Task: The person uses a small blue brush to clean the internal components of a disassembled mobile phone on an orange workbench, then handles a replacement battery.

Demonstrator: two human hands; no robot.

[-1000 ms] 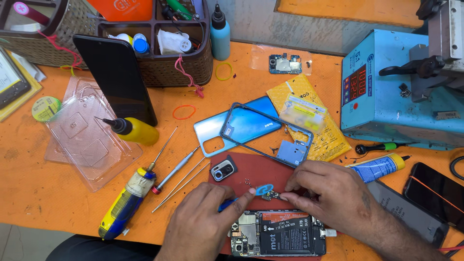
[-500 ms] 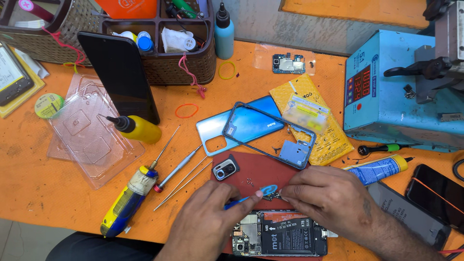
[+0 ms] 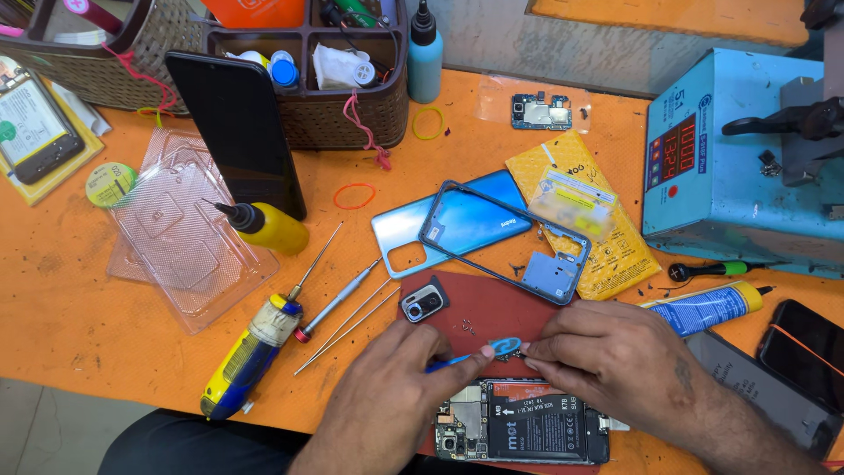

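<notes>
**Blue pry tool pinched over an opened phone**

The thin blue plastic pry tool with a ring-shaped end lies between the two hands, its long axis running roughly left to right, slightly raised toward the ring end. The left hand pinches the handle between thumb and forefinger, so that hand has the tool. The right hand meets it from the opposite side, fingertips closed around the ring end or some small part there; which of the two cannot be made out.

Just below both hands, toward the person, lies the opened black smartphone with its battery and circuit board exposed, long axis also left to right. It sits on a dark red rubber mat, which spreads just beyond the fingertips.

A small black camera module rests on the mat's edge, near the left hand's knuckles. Further left lie two thin metal probes and a yellow and blue electric screwdriver. Beyond the mat are a blue phone back cover and a dark phone frame, overlapping. A tube of glue lies just past the right hand.
</notes>
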